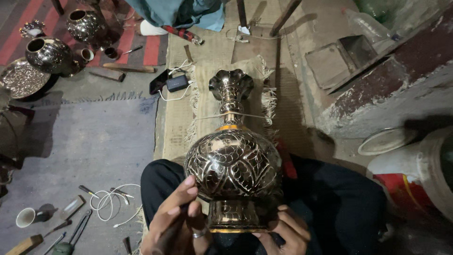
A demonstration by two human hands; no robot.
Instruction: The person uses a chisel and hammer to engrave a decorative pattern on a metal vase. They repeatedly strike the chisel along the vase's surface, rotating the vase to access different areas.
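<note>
Both my hands close on the engraved metal vase point(233, 163) lying across my lap, my left hand point(175, 217) against its belly and foot, my right hand point(285, 232) cupping the foot point(234, 216) from below. It looks heavy, rigid and slick with polish, so I judge the foot and narrow neck point(230, 112) the surest holds. I sit on a fringed woven mat point(207, 94) on a cluttered workshop floor, tools point(71, 231) at my left.
</note>
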